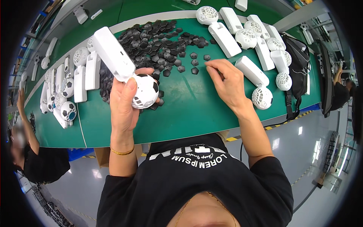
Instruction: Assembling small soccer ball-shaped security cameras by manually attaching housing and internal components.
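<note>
My left hand is closed around a white device with a long boxy body and a football-like ball head. Black pentagons fill some places on the ball, and open lattice shows low on it. The boxy body points up and to the left. My right hand hovers over the green table, thumb and forefinger brought together in a pinch; anything between the tips is too small to make out. Beside those fingertips lie several loose black pentagon pieces, one just beyond them.
A heap of black pentagon pieces covers the table's far middle. Similar white devices stand at left and lie at right. A black backpack rests at the right edge. Another person's arm shows at far left.
</note>
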{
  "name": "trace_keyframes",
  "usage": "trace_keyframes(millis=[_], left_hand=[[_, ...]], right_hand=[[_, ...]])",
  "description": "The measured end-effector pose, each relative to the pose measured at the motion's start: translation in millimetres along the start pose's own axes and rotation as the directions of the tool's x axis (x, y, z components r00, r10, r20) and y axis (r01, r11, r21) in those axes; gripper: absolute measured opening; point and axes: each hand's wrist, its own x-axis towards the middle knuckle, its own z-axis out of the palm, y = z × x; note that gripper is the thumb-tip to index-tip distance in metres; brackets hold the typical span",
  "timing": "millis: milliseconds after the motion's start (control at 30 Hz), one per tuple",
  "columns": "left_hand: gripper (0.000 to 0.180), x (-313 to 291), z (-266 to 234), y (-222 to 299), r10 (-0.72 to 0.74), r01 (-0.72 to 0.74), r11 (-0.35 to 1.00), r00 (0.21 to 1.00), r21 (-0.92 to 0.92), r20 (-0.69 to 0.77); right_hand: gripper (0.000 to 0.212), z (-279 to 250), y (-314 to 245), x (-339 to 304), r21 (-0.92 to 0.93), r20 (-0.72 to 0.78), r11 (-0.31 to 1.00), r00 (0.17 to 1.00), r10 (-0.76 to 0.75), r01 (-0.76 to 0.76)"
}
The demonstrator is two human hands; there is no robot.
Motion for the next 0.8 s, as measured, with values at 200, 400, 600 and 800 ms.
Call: trace_keyframes(millis=[200,400,600,800], left_hand=[[0.055,2,3,-5,-0.010,0.010,0.999,1.000,0.052,-0.007],[0.044,6,7,-9,-0.042,0.042,0.999,0.998,0.000,-0.048],[0.052,10,7,-11,-0.094,0.095,0.995,0.995,0.022,-0.029],[0.040,13,20,-14,-0.126,0.122,0.987,0.992,-0.106,-0.031]], right_hand=[[0.021,10,3,19,-0.117,0.104,0.989,0.991,-0.079,0.091],[0.022,13,3,26,-0.137,0.165,0.981,0.980,-0.114,0.137],[0.017,19,15,30,-0.215,0.230,0.909,0.923,-0.309,0.358],[0.014,27,18,27,-0.390,0.233,0.839,0.923,-0.307,0.378]])
